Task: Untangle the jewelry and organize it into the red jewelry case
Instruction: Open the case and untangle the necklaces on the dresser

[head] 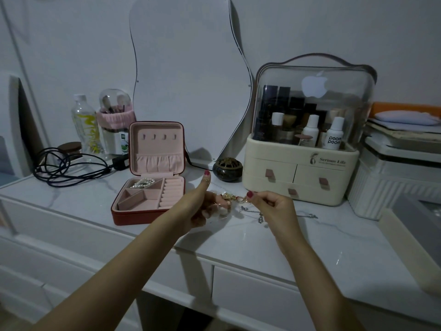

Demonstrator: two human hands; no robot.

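Just right of the frame's centre, the left hand (202, 206) cups a tangled gold cluster of jewelry (226, 198), fingers curled round it and thumb raised, apparently to steady it. The right hand (274, 206) pinches a small ring-like piece (241, 199) at the cluster's edge between thumb and forefinger, probably to draw it free; the dim view hides which strand. The red jewelry case (148, 187) stands open just left of the hands, within reach, pearls (143, 182) in its rear compartment.
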